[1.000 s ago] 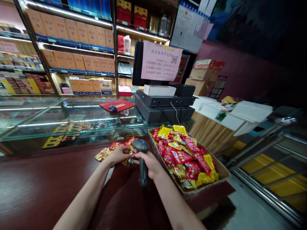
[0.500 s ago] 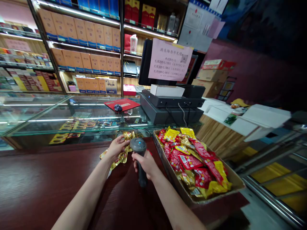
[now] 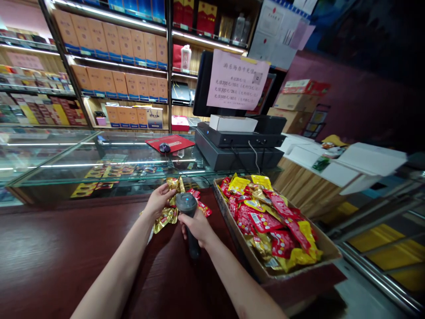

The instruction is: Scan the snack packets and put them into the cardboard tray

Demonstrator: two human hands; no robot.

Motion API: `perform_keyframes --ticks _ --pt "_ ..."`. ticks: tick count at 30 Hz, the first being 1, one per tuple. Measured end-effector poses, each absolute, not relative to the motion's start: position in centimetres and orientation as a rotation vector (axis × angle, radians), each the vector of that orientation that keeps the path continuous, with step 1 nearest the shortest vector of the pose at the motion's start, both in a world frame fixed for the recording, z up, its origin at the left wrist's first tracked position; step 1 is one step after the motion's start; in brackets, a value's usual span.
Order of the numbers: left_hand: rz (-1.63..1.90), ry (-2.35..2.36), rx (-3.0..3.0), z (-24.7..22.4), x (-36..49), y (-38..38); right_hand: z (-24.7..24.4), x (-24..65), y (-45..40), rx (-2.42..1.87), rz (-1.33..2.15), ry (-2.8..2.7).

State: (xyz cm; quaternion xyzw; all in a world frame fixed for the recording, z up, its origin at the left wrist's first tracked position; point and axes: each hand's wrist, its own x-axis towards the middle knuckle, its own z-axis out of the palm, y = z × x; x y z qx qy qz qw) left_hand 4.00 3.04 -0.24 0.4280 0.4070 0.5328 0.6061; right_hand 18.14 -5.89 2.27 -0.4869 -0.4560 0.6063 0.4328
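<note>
My right hand point(image 3: 196, 227) is shut around the grip of a grey handheld barcode scanner point(image 3: 187, 212), whose head points up and away from me. My left hand point(image 3: 158, 200) is just left of the scanner, its fingers against a gold foil snack packet point(image 3: 174, 186). Another gold foil packet point(image 3: 165, 220) lies under and beyond that hand, and a red snack packet point(image 3: 202, 208) lies right of the scanner. To the right stands a cardboard tray point(image 3: 232, 223) heaped with red and yellow snack packets.
The packets lie on a dark red wooden counter point(image 3: 66, 248), with a glass display case point(image 3: 109, 166) beyond it. A black register terminal point(image 3: 239, 153) stands behind the tray, next to a red mat point(image 3: 170, 142) holding a mouse. Stocked shelves rise behind.
The scanner and both hands have shifted slightly left, and the view has turned. The gold packets now sit closer around my left hand, and a red packet shows right of the scanner.
</note>
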Motion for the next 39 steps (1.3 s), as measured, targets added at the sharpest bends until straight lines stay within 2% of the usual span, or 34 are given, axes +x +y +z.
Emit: perform_keyframes --ticks 9,16,21,28,39 --pt "1.205 0.970 0.969 0.6 4.1 2.6 2.9 18.3 -6.1 -1.236 1.530 -1.095" --pt "0.969 0.857 0.951 1.8 4.8 1.4 5.0 19.7 -5.8 -1.190 1.227 -1.020" --pt "0.782 0.801 0.883 2.9 6.3 0.2 5.4 21.1 -5.8 -1.224 1.428 -0.775" --pt "0.642 0.716 0.833 5.9 8.1 -2.8 7.4 23.5 -7.8 -1.089 1.504 -0.679" --pt "0.690 0.669 0.928 11.4 19.1 -6.6 12.7 33.0 -12.2 -0.969 1.321 -0.762"
